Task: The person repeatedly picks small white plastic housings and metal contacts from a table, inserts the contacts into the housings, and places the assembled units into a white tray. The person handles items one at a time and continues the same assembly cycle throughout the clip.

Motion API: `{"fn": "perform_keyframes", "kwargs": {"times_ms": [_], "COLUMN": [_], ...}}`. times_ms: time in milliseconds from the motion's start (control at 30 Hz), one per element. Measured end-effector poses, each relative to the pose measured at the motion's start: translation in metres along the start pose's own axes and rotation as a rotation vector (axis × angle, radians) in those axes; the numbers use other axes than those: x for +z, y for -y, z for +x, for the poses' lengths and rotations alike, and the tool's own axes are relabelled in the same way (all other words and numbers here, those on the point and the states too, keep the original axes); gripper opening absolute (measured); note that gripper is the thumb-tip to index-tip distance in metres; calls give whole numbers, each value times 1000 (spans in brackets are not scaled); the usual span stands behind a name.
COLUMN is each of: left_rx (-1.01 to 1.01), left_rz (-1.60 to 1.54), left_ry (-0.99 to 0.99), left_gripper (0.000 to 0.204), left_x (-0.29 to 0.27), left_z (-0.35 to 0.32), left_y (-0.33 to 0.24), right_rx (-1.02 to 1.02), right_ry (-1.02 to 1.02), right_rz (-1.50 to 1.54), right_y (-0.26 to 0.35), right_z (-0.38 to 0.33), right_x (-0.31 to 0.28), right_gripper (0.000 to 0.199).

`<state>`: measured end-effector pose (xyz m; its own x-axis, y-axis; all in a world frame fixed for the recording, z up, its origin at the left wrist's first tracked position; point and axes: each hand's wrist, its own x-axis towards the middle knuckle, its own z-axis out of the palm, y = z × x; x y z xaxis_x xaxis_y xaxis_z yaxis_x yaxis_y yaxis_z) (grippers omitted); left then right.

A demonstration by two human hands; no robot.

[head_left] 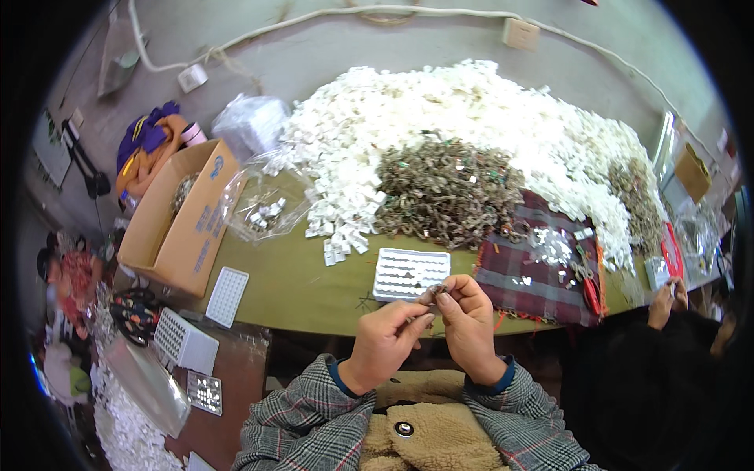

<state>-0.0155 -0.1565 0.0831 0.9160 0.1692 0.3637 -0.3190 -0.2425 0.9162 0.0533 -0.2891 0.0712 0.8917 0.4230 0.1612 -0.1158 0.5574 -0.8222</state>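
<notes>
My right hand [469, 320] pinches a small dark brown piece [438, 291] between thumb and fingertips. My left hand [390, 339] meets it from the other side, its thumb and forefinger pressed together at the piece. The left fingertips partly hide what they grip, and its exact kind is too small to tell. Just beyond my hands lies a white tray [390, 292] with rows of slots and a few dark bits in it. Behind the tray rises a tangled heap of brownish small pieces [452, 192].
A big pile of small white pieces [408, 98] covers the table's back. To the right, a plaid cloth [503, 275] bears shiny bits and red-handled pliers [590, 292]. On the left stand a cardboard box [188, 243] and white trays [227, 297]. Another person's hands [666, 302] work at far right.
</notes>
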Motion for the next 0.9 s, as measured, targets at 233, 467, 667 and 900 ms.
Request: {"fn": "perform_keyframes", "kwargs": {"times_ms": [233, 467, 667, 900], "left_rx": [-181, 73, 46, 216], "left_rz": [-455, -79, 674, 1239], "left_ry": [119, 533, -19, 128], "left_gripper": [16, 17, 3, 6], "left_x": [-58, -84, -110, -123], "left_z": [-2, 23, 95, 148], "left_y": [13, 11, 54, 121], "right_rx": [505, 883, 629, 600], "right_ry": [404, 436, 344, 272], "right_rz": [156, 285, 181, 54], "right_y": [-1, 3, 9, 4], "right_z": [6, 15, 9, 4], "right_x": [9, -12, -33, -42], "right_gripper": [11, 11, 10, 12]}}
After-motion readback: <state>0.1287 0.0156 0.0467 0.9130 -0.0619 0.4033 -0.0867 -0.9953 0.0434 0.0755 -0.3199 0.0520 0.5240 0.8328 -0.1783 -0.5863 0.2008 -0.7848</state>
